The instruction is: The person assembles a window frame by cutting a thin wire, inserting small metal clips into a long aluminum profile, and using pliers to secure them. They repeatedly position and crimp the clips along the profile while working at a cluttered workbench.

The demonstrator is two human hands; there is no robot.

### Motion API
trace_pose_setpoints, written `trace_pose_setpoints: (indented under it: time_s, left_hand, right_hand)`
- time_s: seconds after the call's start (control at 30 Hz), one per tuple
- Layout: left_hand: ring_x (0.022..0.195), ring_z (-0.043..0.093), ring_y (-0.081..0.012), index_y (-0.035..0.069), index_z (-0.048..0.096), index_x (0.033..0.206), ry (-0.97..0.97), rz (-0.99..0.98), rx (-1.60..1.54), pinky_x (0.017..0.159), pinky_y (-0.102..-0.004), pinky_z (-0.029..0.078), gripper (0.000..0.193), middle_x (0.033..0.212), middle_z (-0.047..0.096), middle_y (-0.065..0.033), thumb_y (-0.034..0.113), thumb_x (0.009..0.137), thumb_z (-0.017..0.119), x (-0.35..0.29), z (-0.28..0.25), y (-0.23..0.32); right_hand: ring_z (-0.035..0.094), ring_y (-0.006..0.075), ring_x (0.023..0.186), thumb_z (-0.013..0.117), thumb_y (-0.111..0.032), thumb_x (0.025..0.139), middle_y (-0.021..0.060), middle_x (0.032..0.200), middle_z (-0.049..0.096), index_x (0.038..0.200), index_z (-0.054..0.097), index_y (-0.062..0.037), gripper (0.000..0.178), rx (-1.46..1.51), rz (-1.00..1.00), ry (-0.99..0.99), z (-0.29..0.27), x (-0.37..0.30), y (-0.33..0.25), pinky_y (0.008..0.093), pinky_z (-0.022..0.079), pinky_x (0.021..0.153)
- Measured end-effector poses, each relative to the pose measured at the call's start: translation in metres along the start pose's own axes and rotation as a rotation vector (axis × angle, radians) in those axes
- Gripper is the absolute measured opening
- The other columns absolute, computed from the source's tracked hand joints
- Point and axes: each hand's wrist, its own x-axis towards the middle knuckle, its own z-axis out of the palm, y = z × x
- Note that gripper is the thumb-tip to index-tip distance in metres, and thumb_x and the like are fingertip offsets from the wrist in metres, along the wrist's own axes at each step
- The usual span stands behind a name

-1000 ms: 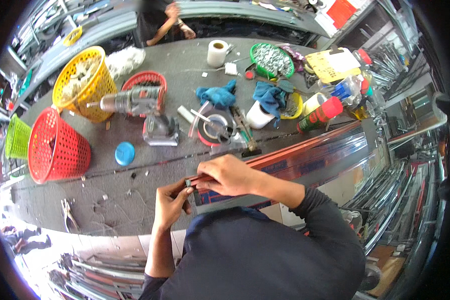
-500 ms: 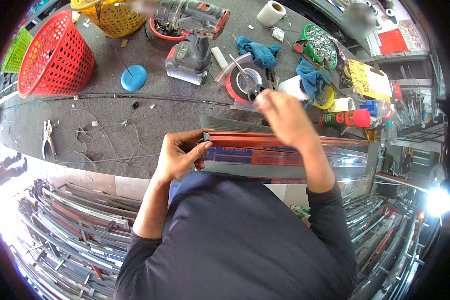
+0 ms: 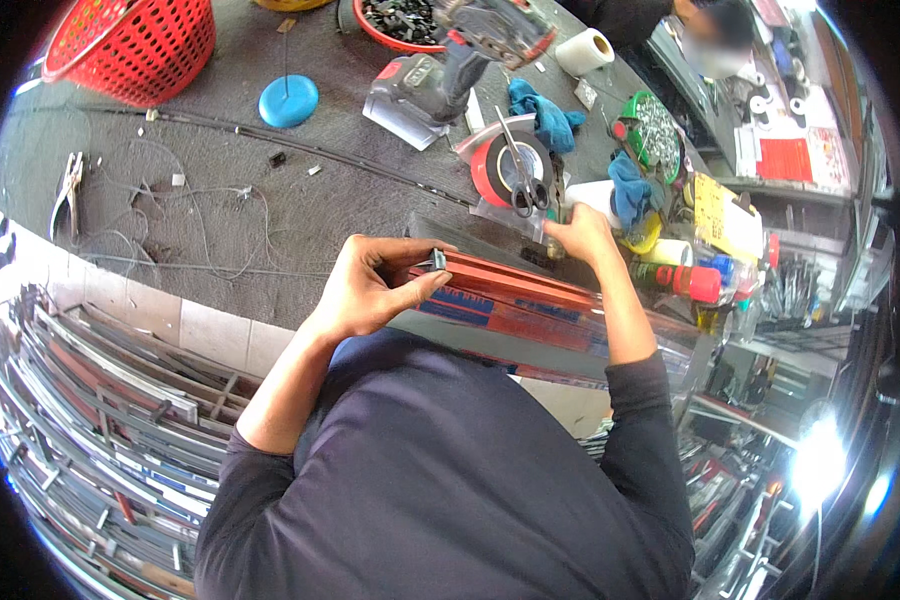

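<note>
My left hand (image 3: 368,287) pinches a small dark grey end piece (image 3: 437,261) between thumb and fingers, at the near-left end of a long reddish-brown profile (image 3: 515,280). The profile lies along the bench edge in front of me, over a clear-wrapped bundle with blue print. My right hand (image 3: 584,238) is beyond the profile with thumb and fingers apart, beside a white roll (image 3: 590,196); its fingertips are partly hard to make out. Scissors (image 3: 523,180) with dark handles lie on a red-and-black tape roll (image 3: 489,170), just left of that hand.
A cordless drill (image 3: 425,95) stands behind the tape. Blue cloths (image 3: 547,117), a green basket of small metal parts (image 3: 653,135) and a red-capped can (image 3: 682,281) crowd the right. Pliers (image 3: 68,195), a blue disc (image 3: 288,101) and a red basket (image 3: 135,50) sit left. Another person's sleeve (image 3: 620,18) shows at the top.
My right hand has let go of the scissors onto the tape roll and moved nearer, beside the white roll. The view has turned. My left hand still pinches the end piece.
</note>
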Motion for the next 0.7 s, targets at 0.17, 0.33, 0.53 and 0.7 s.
trace_pose_setpoints:
  time_s: [0.17, 0.33, 0.53, 0.7]
  left_hand:
    - [0.095, 0.072, -0.0071, -0.004, 0.081, 0.139, -0.033, 0.024, 0.013, 0.085, -0.0282, 0.062, 0.044, 0.111, 0.084, -0.0043, 0.021, 0.103, 0.090, 0.001, -0.001, -0.005]
    - [0.106, 0.074, -0.0080, -0.001, 0.078, 0.147, -0.048, 0.029, -0.012, 0.089, -0.0273, 0.062, 0.049, 0.119, 0.085, -0.0048, 0.018, 0.103, 0.091, 0.002, 0.000, -0.004]
    - [0.117, 0.074, -0.0106, 0.002, 0.054, 0.171, -0.027, 0.098, -0.218, 0.097, -0.0286, 0.062, 0.080, 0.136, 0.083, -0.0109, 0.008, 0.100, 0.092, 0.000, 0.011, -0.010]
    - [0.118, 0.078, -0.0156, 0.002, 0.043, 0.172, -0.013, 0.144, -0.309, 0.093, -0.0277, 0.064, 0.091, 0.134, 0.084, -0.0194, -0.002, 0.095, 0.093, -0.004, 0.013, -0.010]
  right_hand:
    - [0.078, 0.0419, 0.090, 0.091, -0.045, 0.094, 0.0278, 0.091, 0.078, 0.119, 0.067, 0.0062, 0.061, 0.202, 0.016, 0.118, -0.033, -0.037, 0.025, 0.0522, 0.060, 0.082]
    - [0.063, 0.0170, 0.063, 0.084, -0.028, 0.106, 0.0044, 0.076, 0.068, 0.126, 0.062, -0.0077, 0.035, 0.014, -0.067, 0.214, -0.147, -0.101, -0.001, 0.0400, 0.052, 0.061]
    - [0.076, 0.0365, 0.084, 0.080, -0.021, 0.106, 0.0198, 0.099, 0.079, 0.126, 0.071, -0.0012, 0.029, 0.018, -0.309, 0.271, -0.262, -0.168, -0.095, 0.0453, 0.056, 0.079]
    - [0.075, 0.0400, 0.085, 0.078, -0.012, 0.103, 0.0205, 0.099, 0.074, 0.126, 0.070, 0.0021, 0.028, 0.016, -0.760, -0.049, -0.282, -0.147, -0.155, 0.0442, 0.056, 0.079]
